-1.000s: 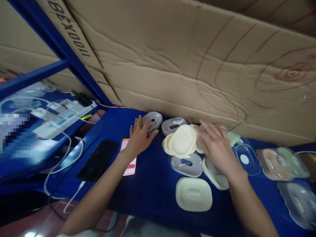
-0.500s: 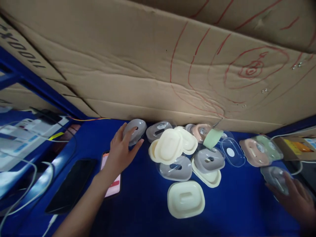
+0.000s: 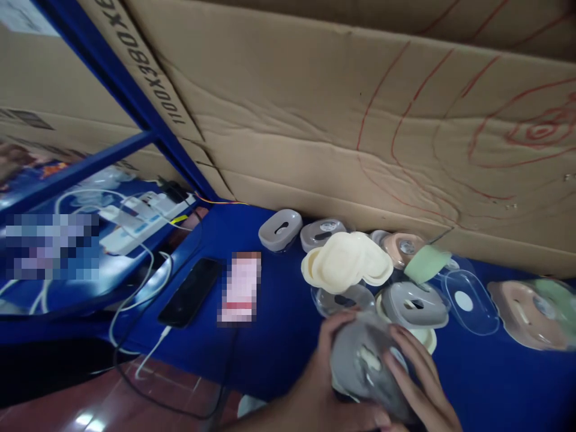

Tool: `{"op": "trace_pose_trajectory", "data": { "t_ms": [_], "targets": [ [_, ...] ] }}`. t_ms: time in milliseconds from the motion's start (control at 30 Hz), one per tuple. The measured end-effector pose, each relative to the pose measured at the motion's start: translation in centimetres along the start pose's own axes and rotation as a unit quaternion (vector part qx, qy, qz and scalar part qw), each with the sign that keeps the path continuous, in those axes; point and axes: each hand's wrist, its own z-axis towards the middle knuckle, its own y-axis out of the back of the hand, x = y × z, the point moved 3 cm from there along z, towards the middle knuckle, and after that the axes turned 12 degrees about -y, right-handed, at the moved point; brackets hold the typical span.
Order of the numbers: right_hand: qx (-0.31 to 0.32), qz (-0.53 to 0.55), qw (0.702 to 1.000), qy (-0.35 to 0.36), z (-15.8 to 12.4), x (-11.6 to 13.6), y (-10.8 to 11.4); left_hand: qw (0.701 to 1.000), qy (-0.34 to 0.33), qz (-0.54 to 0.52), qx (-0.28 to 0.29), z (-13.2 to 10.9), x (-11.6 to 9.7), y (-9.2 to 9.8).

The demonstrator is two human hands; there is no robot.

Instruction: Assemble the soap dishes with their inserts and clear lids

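Note:
Both my hands hold a grey box in clear plastic over the table's front part. My left hand wraps round its left side, and the fingers of my right hand lie over its right side. The held grey box has a slot on top with something pale in it. Just behind are cream lids, a grey lid and another grey box. A separate grey box stands by the cardboard, beside a grey box with a round label.
To the right lie a green piece, a clear lid and a wrapped pink box. Two phones, one black and one lit, lie left. A power strip with cables is farther left. Cardboard stands behind.
My left hand has left the grey box at the back and come to the front. My right hand has brought a grey box in from the right. The view has shifted left.

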Motion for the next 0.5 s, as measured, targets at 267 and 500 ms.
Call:
{"op": "trace_pose_trajectory", "data": {
  "t_ms": [267,500],
  "targets": [
    [-0.006,-0.078,0.994,0.072,14.7,-2.1,2.4,0.987,-0.008,-0.008,-0.163,-0.8,-2.3,2.4],
    [0.011,-0.094,0.992,0.083,17.5,0.5,3.2,0.984,-0.051,0.008,-0.168,0.1,-3.3,3.3]
  ]
}}
